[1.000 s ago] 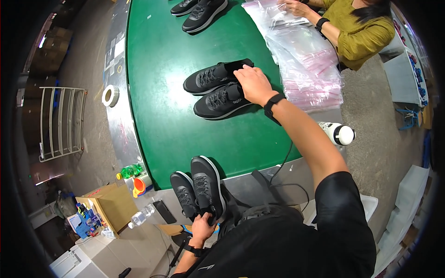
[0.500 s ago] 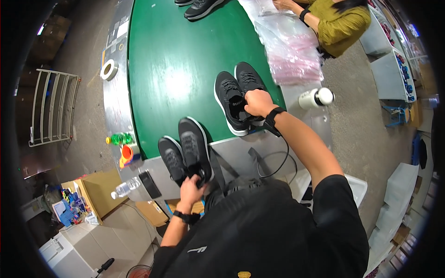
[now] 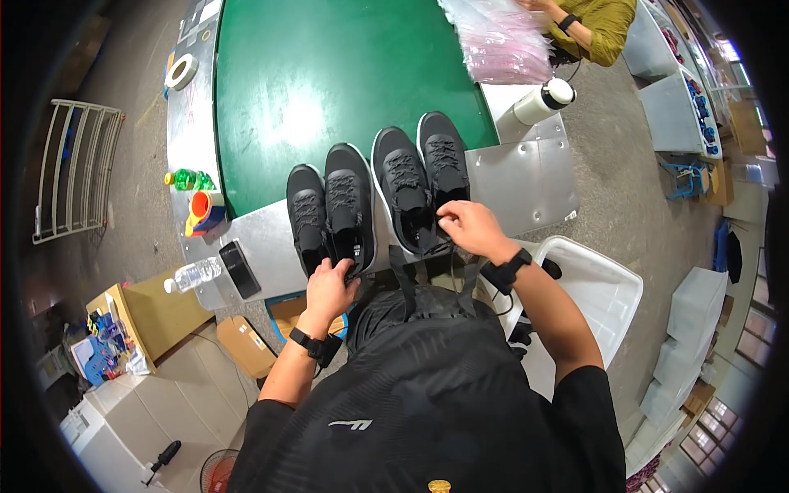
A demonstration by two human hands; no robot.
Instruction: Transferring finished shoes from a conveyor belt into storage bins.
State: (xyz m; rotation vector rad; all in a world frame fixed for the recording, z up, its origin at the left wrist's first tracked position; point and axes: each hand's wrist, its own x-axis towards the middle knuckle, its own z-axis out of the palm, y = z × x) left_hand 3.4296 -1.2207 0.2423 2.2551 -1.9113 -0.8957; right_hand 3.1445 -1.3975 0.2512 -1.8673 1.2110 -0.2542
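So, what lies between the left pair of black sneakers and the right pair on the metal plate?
In the head view, only a narrow strip of bare metal plate separates the left pair of black sneakers from the right pair.

Two pairs of sneakers stand side by side at the near edge of the bench (image 3: 526, 177): the left pair (image 3: 331, 215) and, just to its right, the right pair (image 3: 421, 181). The left hand (image 3: 330, 287) rests at the near end of the left pair, the right hand (image 3: 467, 230) at the near end of the right pair. A bottle (image 3: 540, 100) lies far right of the sneakers, a tape roll (image 3: 181, 71) far left.
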